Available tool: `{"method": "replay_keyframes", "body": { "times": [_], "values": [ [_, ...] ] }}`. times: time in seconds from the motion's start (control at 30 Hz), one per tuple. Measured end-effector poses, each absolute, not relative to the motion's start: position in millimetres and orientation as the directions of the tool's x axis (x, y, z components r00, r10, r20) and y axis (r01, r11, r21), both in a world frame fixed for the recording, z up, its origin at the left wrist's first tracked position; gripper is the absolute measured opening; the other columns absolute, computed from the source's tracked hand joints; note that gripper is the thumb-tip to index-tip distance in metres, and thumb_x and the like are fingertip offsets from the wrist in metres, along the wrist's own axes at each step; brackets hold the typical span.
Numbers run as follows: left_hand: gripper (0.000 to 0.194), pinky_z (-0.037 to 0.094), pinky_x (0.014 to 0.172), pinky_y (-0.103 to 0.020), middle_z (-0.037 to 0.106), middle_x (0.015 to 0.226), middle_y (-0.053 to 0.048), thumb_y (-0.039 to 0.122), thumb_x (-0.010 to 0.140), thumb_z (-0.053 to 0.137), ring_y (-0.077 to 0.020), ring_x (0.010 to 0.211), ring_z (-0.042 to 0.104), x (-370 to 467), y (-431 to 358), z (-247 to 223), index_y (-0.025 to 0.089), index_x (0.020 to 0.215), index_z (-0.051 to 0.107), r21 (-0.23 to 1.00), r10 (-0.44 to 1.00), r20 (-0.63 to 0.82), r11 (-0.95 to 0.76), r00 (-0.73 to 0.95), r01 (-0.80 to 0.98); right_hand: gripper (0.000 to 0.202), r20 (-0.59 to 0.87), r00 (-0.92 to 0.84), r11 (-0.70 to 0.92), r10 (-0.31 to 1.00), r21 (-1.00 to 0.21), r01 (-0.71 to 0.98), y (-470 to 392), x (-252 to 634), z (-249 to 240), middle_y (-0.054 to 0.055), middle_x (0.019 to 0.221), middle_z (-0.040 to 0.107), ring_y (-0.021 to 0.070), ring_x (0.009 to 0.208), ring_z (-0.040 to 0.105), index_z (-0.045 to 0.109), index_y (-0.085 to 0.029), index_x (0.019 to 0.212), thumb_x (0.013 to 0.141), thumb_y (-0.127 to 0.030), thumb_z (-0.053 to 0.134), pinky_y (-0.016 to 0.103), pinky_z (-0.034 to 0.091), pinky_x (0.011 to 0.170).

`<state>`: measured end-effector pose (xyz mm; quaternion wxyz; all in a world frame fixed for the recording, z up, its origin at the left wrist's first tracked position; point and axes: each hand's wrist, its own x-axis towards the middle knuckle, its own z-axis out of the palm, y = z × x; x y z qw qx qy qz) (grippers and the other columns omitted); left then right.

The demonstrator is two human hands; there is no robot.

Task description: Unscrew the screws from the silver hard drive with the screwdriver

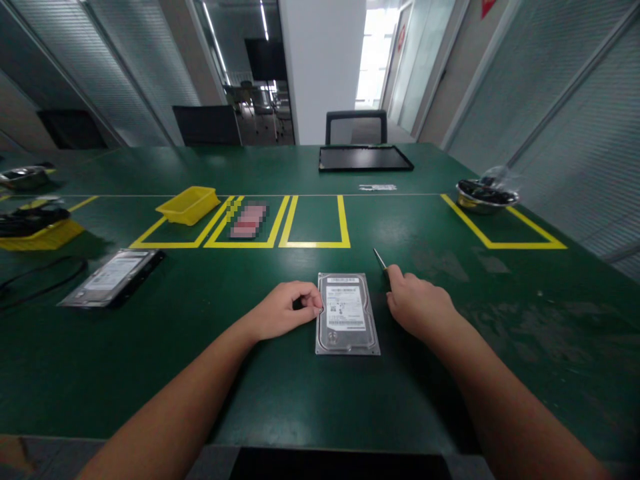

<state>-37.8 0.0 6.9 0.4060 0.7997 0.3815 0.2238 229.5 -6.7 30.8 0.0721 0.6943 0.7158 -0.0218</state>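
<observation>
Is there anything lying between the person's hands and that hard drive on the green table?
Nothing visible. The left hand rests at the left edge of the hard drive, apparently touching it. The right hand, holding a screwdriver, sits just right of the drive with only bare table between.

A silver hard drive (347,313) lies flat on the green table (280,393), label side up, its long side running away from the viewer. The white label, printed with small black text and codes, covers the upper half of the lid; the lower half is bare metal with a round pressed shape. The left hand (285,310) touches its left edge with curled fingertips. A slim screwdriver (380,259) is held in the right hand (417,303) just beside the drive's right edge; only the thin metal shaft shows, slanting up and to the left, and its tip appears to be off the table, though that is hard to tell.
</observation>
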Motion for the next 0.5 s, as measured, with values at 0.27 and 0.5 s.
{"method": "replay_keyframes", "body": {
  "times": [0.27,0.5],
  "values": [
    [0.008,0.043,0.071,-0.027,0.062,0.083,-0.001,0.019,0.086,0.058,-0.0127,0.075,0.055,-39,-1,7,0.016,0.09,0.064,0.82,0.789,0.054,-0.384,0.612,0.423,0.023,0.33,-0.033,0.038,0.943,-0.007,0.999,2,237,41,0.013,0.097,0.061,0.0244,0.081,0.061,0.053,-0.014,0.106,0.095,-0.03,0.041,0.032,0.043,0.065],
    [0.009,0.044,0.07,-0.026,0.062,0.082,-0.001,0.019,0.086,0.057,-0.0126,0.075,0.055,-40,-1,8,0.016,0.089,0.065,0.801,0.784,0.083,-0.42,0.616,0.426,0.027,0.677,0.146,0.303,0.721,-0.498,0.813,11,248,52,0.003,0.078,0.062,0.0151,0.068,0.057,0.064,-0.016,0.102,0.087,-0.038,0.061,0.029,0.046,0.066]
  ]
}}
